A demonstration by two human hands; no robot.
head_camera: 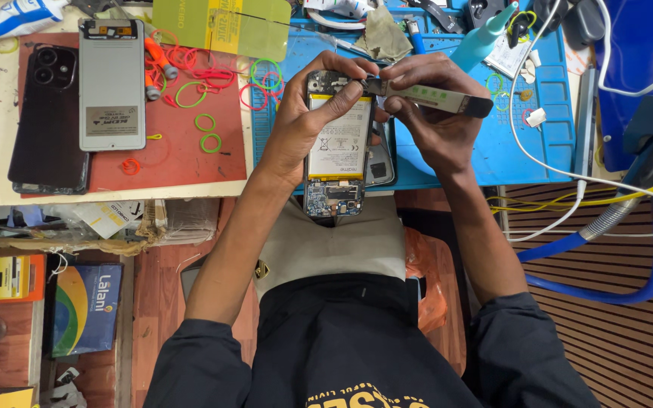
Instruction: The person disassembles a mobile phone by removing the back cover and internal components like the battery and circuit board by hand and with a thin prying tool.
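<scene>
My left hand [304,125] has its fingers clamped around an opened phone [335,151], back cover off and battery showing, held just above the near edge of the blue mat [523,143]. My right hand [428,113] has its fingers together on a flat tool [432,97], its tip at the phone's far end. Rubber bands [205,83] lie scattered on the red mat [183,159] to the left.

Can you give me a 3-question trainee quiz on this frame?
1. True or false: the left hand grips the opened phone.
2. What does the right hand hold? A) tweezers B) flat tool C) rubber band
3. What colour is the mat under the rubber bands?

Key: 1 true. 2 B, a flat tool with its tip at the phone's top edge. 3 red.
</scene>
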